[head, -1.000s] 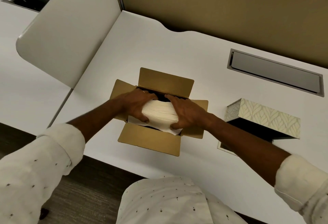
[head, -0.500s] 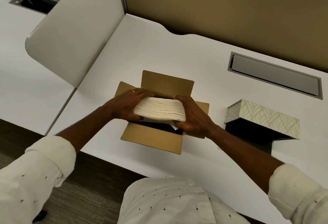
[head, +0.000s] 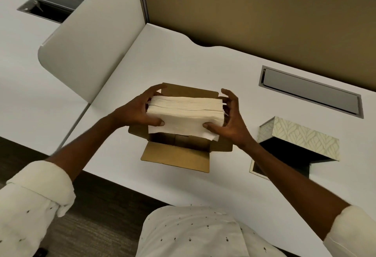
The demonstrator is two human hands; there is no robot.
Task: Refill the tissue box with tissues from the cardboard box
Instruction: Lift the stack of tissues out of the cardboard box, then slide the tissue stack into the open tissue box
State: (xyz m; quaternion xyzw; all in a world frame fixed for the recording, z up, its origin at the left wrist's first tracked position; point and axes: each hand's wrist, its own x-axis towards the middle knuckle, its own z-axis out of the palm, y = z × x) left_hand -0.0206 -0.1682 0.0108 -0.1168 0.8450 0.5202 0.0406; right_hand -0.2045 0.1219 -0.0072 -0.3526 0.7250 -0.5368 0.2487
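Head view: tissue stack (head: 184,117) lifted clear of open cardboard box (head: 179,155), no longer down inside; pinched endwise between left hand (head: 135,112) and right hand (head: 230,122), fingers (head: 234,100) curled, thumbs beneath. Soft, layered, rectangular. Leaf-patterned tissue box (head: 301,136) upturned rightward on smooth white table (head: 203,63), ready for loading.

Tissue stack (head: 184,114) above cardboard box (head: 177,155) — between both hands, tissue box (head: 301,136) to the right

White tissue stack (head: 184,115) above open cardboard box (head: 179,155).
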